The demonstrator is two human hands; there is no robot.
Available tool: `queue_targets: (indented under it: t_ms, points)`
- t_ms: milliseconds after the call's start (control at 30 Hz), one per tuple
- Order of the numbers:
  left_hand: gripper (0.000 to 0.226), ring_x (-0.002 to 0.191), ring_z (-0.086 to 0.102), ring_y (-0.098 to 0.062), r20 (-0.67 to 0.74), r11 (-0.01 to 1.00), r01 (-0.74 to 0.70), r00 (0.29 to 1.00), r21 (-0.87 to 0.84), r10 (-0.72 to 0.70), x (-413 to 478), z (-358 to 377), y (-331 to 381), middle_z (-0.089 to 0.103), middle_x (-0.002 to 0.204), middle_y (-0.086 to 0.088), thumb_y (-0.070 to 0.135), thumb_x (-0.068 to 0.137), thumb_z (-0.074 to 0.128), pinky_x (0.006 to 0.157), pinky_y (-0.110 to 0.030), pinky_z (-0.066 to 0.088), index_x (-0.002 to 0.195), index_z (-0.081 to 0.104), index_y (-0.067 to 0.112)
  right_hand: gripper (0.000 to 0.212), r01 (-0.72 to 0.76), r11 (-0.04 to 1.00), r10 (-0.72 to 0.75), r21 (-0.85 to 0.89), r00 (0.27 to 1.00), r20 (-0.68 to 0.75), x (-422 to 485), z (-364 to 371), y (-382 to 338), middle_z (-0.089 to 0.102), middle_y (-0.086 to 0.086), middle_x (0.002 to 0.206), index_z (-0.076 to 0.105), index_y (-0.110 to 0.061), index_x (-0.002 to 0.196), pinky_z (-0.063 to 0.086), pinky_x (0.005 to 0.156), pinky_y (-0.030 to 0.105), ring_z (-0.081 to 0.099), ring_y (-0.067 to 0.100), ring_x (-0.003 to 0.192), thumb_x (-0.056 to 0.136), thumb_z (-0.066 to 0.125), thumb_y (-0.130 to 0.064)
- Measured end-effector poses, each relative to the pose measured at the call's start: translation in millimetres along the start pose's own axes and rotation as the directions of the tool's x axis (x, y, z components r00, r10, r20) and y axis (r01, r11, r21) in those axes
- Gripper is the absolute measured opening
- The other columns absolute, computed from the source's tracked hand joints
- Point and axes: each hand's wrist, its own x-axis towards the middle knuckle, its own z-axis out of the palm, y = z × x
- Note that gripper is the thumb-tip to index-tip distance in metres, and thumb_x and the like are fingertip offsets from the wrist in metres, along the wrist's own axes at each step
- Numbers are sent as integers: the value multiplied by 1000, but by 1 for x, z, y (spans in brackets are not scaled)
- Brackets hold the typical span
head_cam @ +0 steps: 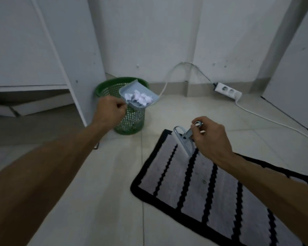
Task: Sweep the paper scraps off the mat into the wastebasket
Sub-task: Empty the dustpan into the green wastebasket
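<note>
No legible writing or brand marks on any item. Mat [212,189], grey with black stripes and border, lies at 5 o'clock on the tile floor [100,201]; open tile runs from 6 to 9 o'clock. Green mesh wastebasket [130,119] stands at 11 o'clock, close against a white cabinet panel [73,59]. Left hand [109,110] is closed in a fist on the dustpan [136,96] handle, the pan above the basket rim and holding the scraps [140,99]. Right hand [210,137] pinches the brush [184,141] handle over the mat's far corner. Power strip [228,91] lies at 2 o'clock by the wall.
</note>
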Motion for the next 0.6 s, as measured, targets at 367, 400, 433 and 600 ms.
queue_targets:
  t_ms: [367,400,433,600]
  points:
    - [16,63,54,-35,203,716,-240,969,655,139,114,-34,-54,63,80,-27,1,71,62,64,-41,50,85,68,-5,5,93,970,-142,224,966,216,13,131,-28,72,1,74,64,-15,98,58,56,36,70,7,60,94,62,-17]
    - [18,70,57,-38,281,643,-321,945,696,168,115,-32,-54,62,83,-28,-2,72,63,63,-41,48,89,66,-7,6,100,968,-154,231,962,226,13,139,-28,72,2,76,64,-14,99,58,57,36,71,9,63,94,62,-17]
    - [19,78,59,-39,350,572,-399,915,717,199,116,-29,-53,63,88,-26,-2,74,65,62,-40,47,92,64,-8,7,108,965,-164,237,959,232,13,147,-28,72,2,78,64,-13,100,59,59,37,72,11,64,94,62,-17]
    - [22,88,57,-35,466,369,-529,849,764,250,120,-21,-58,64,88,-19,-1,75,69,57,-36,42,95,62,-6,9,109,964,-167,243,958,231,12,165,-27,71,3,79,64,-12,100,60,61,39,72,14,66,93,62,-17]
